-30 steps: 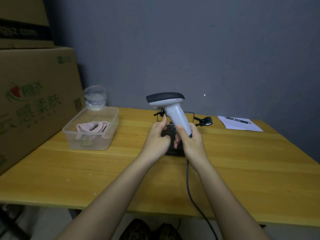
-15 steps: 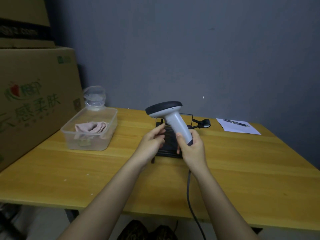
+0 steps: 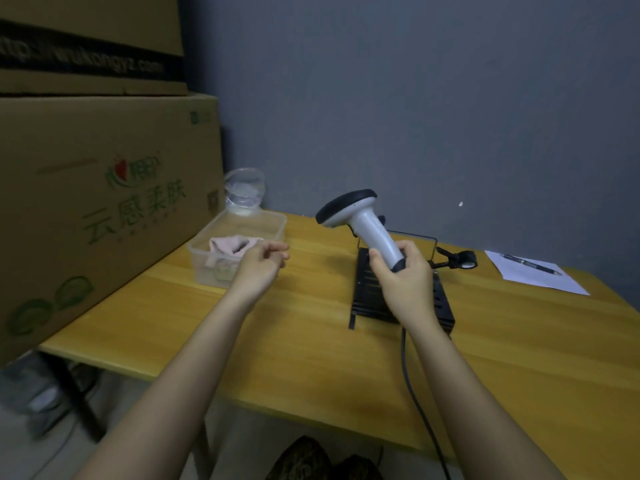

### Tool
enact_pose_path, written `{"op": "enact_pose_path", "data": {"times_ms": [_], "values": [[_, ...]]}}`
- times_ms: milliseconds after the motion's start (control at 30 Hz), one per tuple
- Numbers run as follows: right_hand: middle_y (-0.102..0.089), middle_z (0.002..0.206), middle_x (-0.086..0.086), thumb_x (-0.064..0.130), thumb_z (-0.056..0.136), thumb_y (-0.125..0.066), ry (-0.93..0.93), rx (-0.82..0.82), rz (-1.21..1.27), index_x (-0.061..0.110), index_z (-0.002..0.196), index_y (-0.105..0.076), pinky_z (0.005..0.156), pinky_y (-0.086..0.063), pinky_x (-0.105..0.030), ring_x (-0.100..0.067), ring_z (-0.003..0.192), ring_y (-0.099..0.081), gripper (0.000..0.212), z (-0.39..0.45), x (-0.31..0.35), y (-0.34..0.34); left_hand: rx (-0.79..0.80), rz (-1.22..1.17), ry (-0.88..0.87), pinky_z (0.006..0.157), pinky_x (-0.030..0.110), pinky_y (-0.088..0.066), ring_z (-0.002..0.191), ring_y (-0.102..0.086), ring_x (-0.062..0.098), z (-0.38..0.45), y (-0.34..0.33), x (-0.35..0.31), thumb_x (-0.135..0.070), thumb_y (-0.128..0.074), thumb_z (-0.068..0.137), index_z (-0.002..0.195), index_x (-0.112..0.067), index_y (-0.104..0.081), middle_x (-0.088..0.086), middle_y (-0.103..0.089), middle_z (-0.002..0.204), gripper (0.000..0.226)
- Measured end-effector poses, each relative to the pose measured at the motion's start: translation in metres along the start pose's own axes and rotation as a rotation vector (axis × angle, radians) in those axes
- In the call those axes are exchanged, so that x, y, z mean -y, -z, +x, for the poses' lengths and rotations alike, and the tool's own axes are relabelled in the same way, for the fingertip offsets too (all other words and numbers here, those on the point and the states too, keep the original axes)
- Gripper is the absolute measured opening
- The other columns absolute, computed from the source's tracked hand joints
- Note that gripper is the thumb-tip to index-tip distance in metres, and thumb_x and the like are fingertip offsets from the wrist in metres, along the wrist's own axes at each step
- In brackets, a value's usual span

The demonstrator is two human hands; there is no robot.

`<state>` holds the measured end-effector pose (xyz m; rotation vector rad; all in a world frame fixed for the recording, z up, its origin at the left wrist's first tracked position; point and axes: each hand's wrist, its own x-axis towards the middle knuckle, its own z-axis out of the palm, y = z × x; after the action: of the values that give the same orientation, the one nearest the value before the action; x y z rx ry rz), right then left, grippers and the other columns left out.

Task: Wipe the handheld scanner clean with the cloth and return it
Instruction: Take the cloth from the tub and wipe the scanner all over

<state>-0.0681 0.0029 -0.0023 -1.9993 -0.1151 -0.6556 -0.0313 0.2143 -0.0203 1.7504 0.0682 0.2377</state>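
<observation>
My right hand (image 3: 405, 278) grips the lower handle of a white handheld scanner (image 3: 360, 220) with a dark head, held upright above its black stand (image 3: 367, 299). The scanner's dark cable (image 3: 412, 382) hangs down past the table's front edge. My left hand (image 3: 259, 265) hovers empty with loosely curled fingers just right of a clear plastic box (image 3: 263, 223). A pink cloth (image 3: 230, 245) lies crumpled inside that box, close to my left fingertips.
The wooden table (image 3: 311, 341) stands against a grey wall. Large cardboard boxes (image 3: 104, 202) rise at the left. A clear plastic bag (image 3: 244, 190) sits behind the box. At the far right lies a sheet of paper (image 3: 533, 275) with a pen (image 3: 530, 264).
My left hand let go of the scanner and moved left toward the clear box. My right hand keeps hold of the scanner, now tilted leftward. The view has turned to the left.
</observation>
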Motion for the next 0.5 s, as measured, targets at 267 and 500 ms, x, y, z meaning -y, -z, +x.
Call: {"op": "enact_pose_path", "data": {"times_ms": [267, 500], "values": [[-0.05, 0.065, 0.005, 0.036, 0.084, -0.062, 0.025, 0.039, -0.103, 0.019, 0.088, -0.053, 0.045, -0.038, -0.029, -0.012, 0.05, -0.046, 0.02, 0.059, 0.004, -0.06, -0.234, 0.321, -0.147, 0.076, 0.022, -0.039, 0.088, -0.057, 0.018, 0.076, 0.055, 0.015, -0.016, -0.054, 0.091, 0.102, -0.003, -0.066, 0.005, -0.061, 0.091, 0.021], [-0.05, 0.061, 0.006, 0.038, 0.083, -0.062, 0.022, 0.106, -0.222, 0.019, 0.087, -0.052, 0.047, -0.04, -0.031, -0.013, 0.051, -0.049, 0.022, 0.095, -0.015, -0.103, 0.015, 0.752, -0.076, 0.092, 0.039, -0.049, 0.108, -0.062, 0.028, 0.155, 0.046, 0.053, -0.021, -0.05, 0.089, 0.112, -0.017, -0.067, 0.008, -0.068, 0.117, 0.028]]}}
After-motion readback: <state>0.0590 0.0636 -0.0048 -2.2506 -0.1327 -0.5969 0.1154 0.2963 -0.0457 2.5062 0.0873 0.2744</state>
